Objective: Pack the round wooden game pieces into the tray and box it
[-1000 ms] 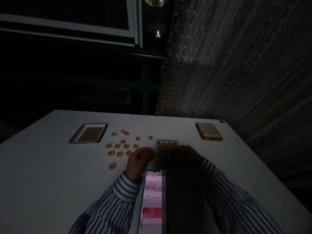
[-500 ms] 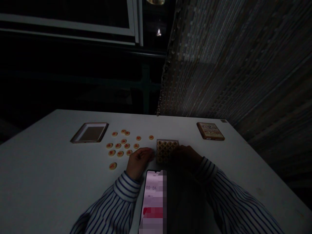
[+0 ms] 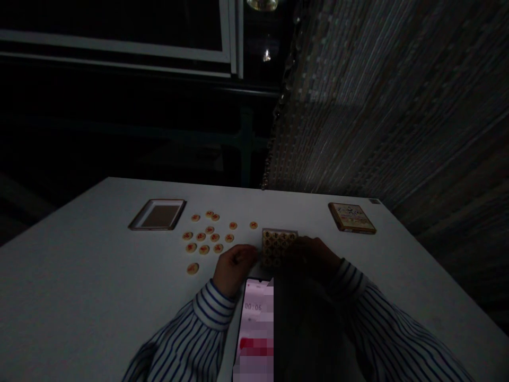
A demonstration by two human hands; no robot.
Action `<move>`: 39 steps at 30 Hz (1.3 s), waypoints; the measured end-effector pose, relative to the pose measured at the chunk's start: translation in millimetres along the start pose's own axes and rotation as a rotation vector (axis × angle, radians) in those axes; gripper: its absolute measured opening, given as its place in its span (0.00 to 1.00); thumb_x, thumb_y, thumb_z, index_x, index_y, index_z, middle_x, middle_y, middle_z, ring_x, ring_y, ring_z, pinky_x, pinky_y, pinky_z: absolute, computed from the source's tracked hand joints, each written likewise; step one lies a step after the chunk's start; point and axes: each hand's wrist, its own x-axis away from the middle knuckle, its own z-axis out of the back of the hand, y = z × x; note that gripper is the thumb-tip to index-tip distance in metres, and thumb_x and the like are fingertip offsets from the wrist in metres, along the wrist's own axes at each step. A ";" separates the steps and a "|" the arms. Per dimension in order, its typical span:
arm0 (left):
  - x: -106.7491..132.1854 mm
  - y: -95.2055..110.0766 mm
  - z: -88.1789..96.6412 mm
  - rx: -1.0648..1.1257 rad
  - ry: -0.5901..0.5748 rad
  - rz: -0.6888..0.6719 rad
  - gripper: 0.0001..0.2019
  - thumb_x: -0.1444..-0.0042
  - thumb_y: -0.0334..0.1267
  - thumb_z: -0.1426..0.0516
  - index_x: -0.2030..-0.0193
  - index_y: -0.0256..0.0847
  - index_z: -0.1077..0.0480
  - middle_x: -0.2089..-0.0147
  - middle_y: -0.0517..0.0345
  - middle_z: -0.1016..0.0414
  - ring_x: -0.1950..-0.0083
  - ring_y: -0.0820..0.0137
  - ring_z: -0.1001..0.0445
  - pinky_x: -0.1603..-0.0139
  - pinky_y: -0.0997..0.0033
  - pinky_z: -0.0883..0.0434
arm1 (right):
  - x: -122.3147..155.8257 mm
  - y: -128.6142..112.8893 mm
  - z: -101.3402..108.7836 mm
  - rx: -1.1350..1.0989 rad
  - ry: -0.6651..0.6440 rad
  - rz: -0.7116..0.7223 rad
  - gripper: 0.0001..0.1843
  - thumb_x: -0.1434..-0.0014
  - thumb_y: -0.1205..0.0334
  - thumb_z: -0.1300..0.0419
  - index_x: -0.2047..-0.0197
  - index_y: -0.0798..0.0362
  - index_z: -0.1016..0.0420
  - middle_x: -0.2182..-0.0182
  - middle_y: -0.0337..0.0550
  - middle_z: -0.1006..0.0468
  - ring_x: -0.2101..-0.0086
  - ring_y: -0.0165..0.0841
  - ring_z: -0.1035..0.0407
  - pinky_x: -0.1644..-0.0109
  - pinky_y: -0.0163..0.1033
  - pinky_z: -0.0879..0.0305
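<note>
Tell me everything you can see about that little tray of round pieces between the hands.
The tray looks squarish, with a pale far rim; its material is unclear in the dimness. It lies on the white table, holding round, pale pieces with dark characters in rows. The right hand hides its right part, the left hand is near its left edge; contact is unclear.

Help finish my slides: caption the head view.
Left hand and right hand flank a box of discs, red-marked discs loose on the table.
</note>
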 end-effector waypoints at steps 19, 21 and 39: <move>-10.8 -1.1 88.8 -1.195 0.052 -0.457 0.11 0.52 0.36 0.47 0.61 0.41 0.30 0.61 0.51 0.26 0.58 0.62 0.32 0.57 0.62 0.38 | -76.4 -86.6 6.9 0.083 0.024 0.292 0.14 0.45 0.58 0.51 0.57 0.51 0.31 0.63 0.46 0.28 0.62 0.37 0.35 0.62 0.42 0.43; -16.9 0.6 83.9 -1.275 0.048 -0.438 0.09 0.51 0.37 0.47 0.63 0.41 0.30 0.63 0.50 0.26 0.58 0.60 0.32 0.59 0.61 0.38 | -76.8 -88.2 8.1 0.094 0.021 0.279 0.14 0.45 0.58 0.51 0.57 0.50 0.31 0.62 0.46 0.28 0.62 0.37 0.35 0.62 0.42 0.43; -2.5 14.7 33.6 -0.963 0.053 -0.646 0.11 0.47 0.38 0.50 0.59 0.40 0.32 0.60 0.52 0.27 0.57 0.65 0.34 0.55 0.63 0.40 | -49.2 -51.4 -7.5 -0.624 0.366 0.080 0.09 0.49 0.61 0.46 0.65 0.54 0.29 0.72 0.42 0.24 0.72 0.29 0.31 0.68 0.34 0.35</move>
